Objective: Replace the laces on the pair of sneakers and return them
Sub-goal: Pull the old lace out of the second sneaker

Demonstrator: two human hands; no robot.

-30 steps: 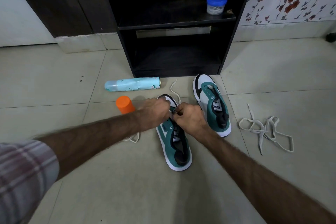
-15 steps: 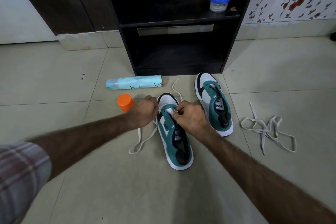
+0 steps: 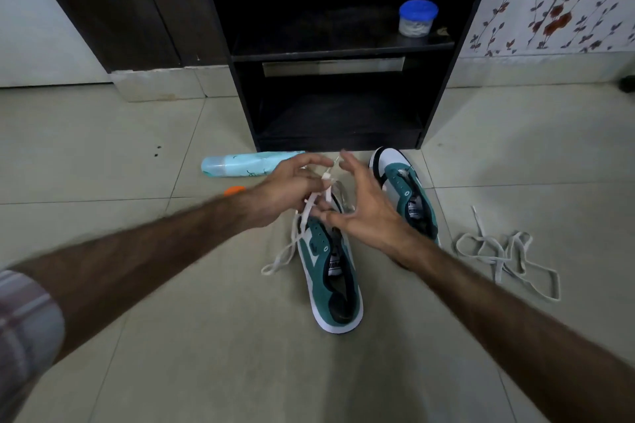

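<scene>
- Half a second ago both hands were down on the toe end of the near green-and-white suede sneaker, pinching lace at the lowest eyelets; now they are lifted above the toe, drawing the two ends of the white flat lace up together.
- The left hand has its fingers curled round both strands, which rise to plastic tips near its thumb at 12 o'clock from the toe.
- The right hand has let go: its fingers are spread wide and relaxed, holding nothing I can make out, though its fingertips sit close to the strands.
- My reading: the first crossing is threaded and the ends are being evened before the next eyelets, so the task is early.
- The near sneaker lies on the tiled floor in the middle, toe toward 12 o'clock, heel toward the person, tongue loose, most eyelets bare; slack lace loops onto the floor at its 9 o'clock.
- The second green-and-white sneaker sits at its 2 o'clock, unlaced as far as I can tell, just before the black wooden shelf unit.
- A loose pile of white lace lies at 3 o'clock, well apart.
- A pale blue cylindrical spray can lies on its side at 10 o'clock.
</scene>
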